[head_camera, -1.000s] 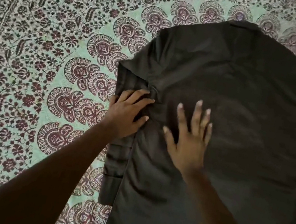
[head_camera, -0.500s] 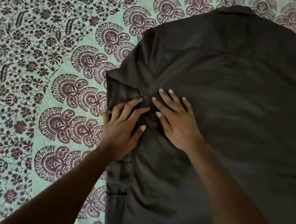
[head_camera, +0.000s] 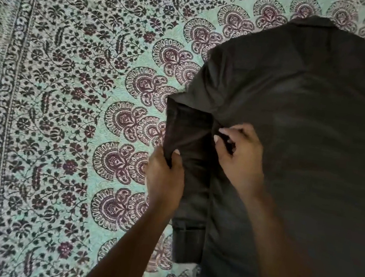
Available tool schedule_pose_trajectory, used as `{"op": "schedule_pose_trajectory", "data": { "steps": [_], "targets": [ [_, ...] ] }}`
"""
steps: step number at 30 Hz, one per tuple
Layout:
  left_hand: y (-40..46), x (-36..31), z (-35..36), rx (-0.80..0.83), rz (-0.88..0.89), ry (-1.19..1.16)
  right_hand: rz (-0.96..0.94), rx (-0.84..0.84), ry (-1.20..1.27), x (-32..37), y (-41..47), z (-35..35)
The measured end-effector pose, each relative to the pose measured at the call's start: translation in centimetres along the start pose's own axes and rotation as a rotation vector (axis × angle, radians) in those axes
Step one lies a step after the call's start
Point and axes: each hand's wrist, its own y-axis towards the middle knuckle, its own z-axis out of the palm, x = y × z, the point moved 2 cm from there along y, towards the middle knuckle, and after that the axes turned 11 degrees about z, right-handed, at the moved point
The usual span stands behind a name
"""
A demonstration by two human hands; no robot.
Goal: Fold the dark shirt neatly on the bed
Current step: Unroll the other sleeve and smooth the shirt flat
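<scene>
The dark shirt (head_camera: 307, 138) lies back-up on the bed, its collar at the top and its body filling the right half of the view. Its left sleeve (head_camera: 189, 187) runs straight down along the shirt's left side, cuff near the bottom. My left hand (head_camera: 164, 176) grips the outer edge of that sleeve, thumb on top of the cloth. My right hand (head_camera: 238, 156) pinches the fabric at the armpit seam, where sleeve and body meet. The shirt's right side runs out of the frame.
The bed is covered by a mint-green sheet (head_camera: 65, 121) printed with maroon and black floral fans and a patterned border strip down the left. Both forearms reach in from the bottom edge.
Both hands went from lying flat on the shirt to gripping cloth: the left slid down and out to the sleeve edge, the right curled onto the armpit seam. The view shifted left.
</scene>
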Motion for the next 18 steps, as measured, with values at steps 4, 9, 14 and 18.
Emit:
{"op": "schedule_pose_trajectory", "data": {
  "steps": [4,9,14,18],
  "targets": [
    [2.6,-1.8,-6.1,-0.078,0.286,-0.010,0.343,0.254,0.306,7.6,3.0,2.2],
    [5.4,-3.8,-11.2,0.092,0.845,0.260,0.958,0.697,0.778,14.0,6.1,8.7],
    [6.0,-2.1,-13.7,0.165,0.884,0.300,0.986,0.541,1.064,19.0,7.4,8.9],
    [8.2,-0.3,-17.2,-0.094,0.554,-0.112,0.974,0.395,1.402,20.2,6.7,8.3]
  ]
}}
